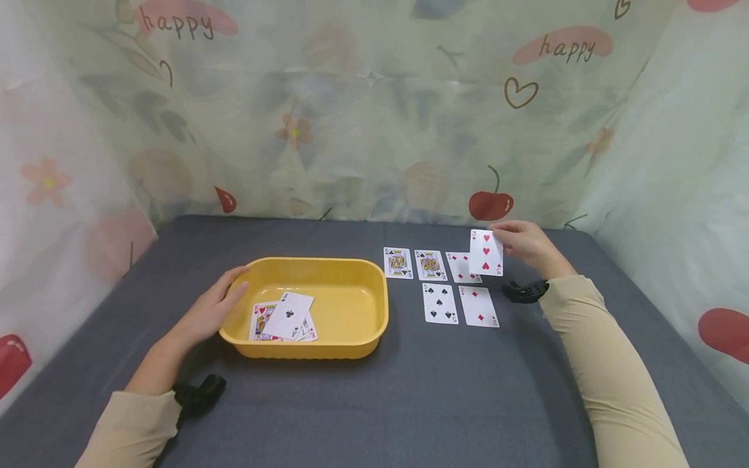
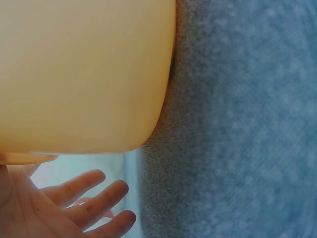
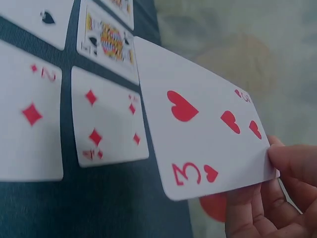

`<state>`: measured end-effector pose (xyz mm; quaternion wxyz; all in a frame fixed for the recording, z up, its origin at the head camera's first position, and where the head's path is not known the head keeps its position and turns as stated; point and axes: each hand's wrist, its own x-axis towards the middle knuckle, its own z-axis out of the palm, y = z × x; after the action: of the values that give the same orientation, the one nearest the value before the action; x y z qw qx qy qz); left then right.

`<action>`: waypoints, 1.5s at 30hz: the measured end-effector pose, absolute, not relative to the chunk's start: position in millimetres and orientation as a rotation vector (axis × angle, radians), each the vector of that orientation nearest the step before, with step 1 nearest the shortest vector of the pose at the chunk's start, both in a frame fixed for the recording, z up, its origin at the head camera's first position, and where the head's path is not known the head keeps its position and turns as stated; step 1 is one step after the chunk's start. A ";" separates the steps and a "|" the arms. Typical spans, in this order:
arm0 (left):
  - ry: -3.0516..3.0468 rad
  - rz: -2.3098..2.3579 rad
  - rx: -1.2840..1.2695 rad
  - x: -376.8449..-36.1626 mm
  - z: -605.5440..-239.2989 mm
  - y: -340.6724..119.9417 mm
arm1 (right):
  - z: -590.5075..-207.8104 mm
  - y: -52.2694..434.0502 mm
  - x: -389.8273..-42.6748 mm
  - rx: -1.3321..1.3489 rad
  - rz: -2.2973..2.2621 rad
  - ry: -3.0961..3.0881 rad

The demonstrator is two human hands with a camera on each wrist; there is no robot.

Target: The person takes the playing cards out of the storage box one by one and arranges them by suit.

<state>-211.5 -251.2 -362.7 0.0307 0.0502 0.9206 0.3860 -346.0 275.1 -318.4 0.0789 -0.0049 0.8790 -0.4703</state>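
Observation:
My right hand [image 1: 523, 244] pinches a three of hearts [image 3: 208, 124] at its edge between thumb and fingers. The card is raised and tilted, and in the head view it overlaps part of the four of diamonds [image 1: 458, 268]. My left hand [image 1: 209, 309] rests on the left rim of a yellow plastic tray [image 1: 328, 348], thumb over the rim. In the left wrist view its fingers [image 2: 99, 203] stretch out, spread, beside the tray wall. Inside the tray lie an ace of clubs [image 1: 290, 314], a king of hearts [image 1: 259, 318] and other partly covered cards.
Right of the tray, a king of clubs [image 1: 398, 263] and a king of spades [image 1: 431, 265] lie face up in the back row. In front of them are a five of spades [image 1: 440, 303] and a two of diamonds [image 1: 479, 305]. A printed curtain [image 1: 363, 130] surrounds the grey cloth-covered table [image 1: 374, 416].

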 end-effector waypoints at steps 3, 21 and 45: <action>2.834 1.183 0.146 -211.3 -362.1 -250.4 | -323.3 284.3 -348.3 0.050 -1.401 2.649; 2.840 1.185 0.147 -211.1 -360.7 -250.2 | -350.9 307.4 -359.7 0.173 -1.403 2.770; 2.846 1.191 0.154 -209.6 -362.2 -250.6 | -372.4 305.6 -369.7 0.367 -1.410 2.696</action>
<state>-209.6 -250.6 -362.2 0.0261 0.0498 0.9210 0.3854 -369.7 305.6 -372.4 0.0384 0.1196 0.8791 -0.4597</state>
